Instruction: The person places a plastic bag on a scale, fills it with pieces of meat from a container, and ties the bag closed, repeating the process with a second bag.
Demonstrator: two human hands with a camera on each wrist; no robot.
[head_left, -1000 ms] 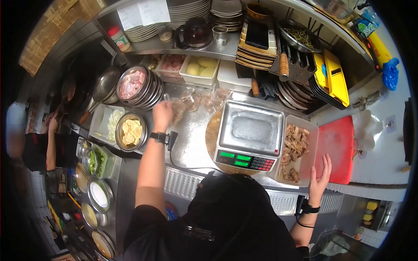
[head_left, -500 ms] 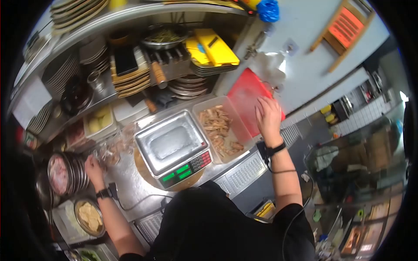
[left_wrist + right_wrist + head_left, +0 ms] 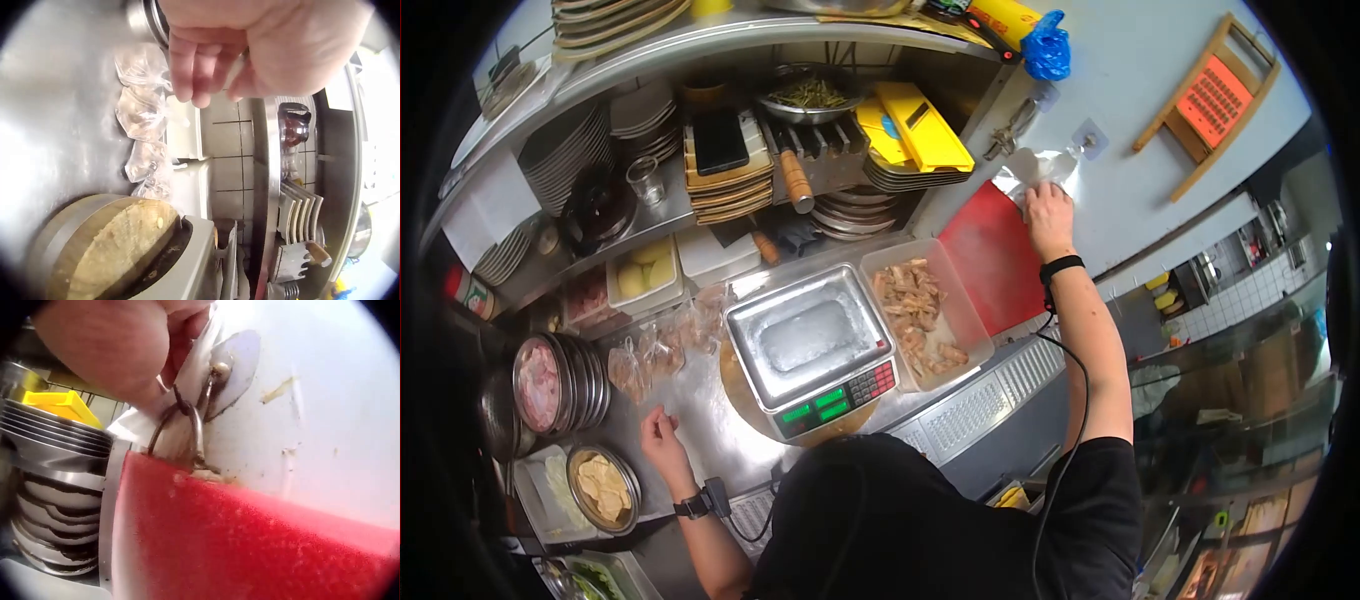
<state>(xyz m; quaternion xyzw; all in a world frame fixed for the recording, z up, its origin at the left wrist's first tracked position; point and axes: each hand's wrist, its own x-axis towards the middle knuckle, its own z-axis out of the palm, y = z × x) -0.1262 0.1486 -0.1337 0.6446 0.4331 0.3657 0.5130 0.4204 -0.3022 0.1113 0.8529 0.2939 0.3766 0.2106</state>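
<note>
White, crinkled plastic point(image 3: 1055, 163) is pinched by the right hand point(image 3: 1050, 222) at the pale wall, its thumb and fingers closed on the sheet. The fingertips are partly hidden behind the plastic, and whether one sheet or several are held cannot be told. Just beside that hand, a metal hook point(image 3: 197, 434) is seen in the right wrist view; its lower end is cut off by the red board point(image 3: 990, 262), which is leaned below the hand.

To the left of the right hand and nearer the body, a translucent tub point(image 3: 962, 325) is set, with browned pieces point(image 3: 912, 300) in it. Beyond the tub, the scale point(image 3: 805, 325) is placed on a round wooden block point(image 3: 125, 250), most of which is covered in the head view; the green digits are too small to be read.

Nothing is held by the left hand point(image 3: 664, 447): its fingers are loosely bent above the steel counter point(image 3: 700, 405). Ahead of it, clear bags point(image 3: 662, 350) are lined up, their contents blurred by the plastic. To its left, a bowl point(image 3: 633, 492) of pale yellow slices and stacked metal dishes point(image 3: 583, 385) are seen.
</note>
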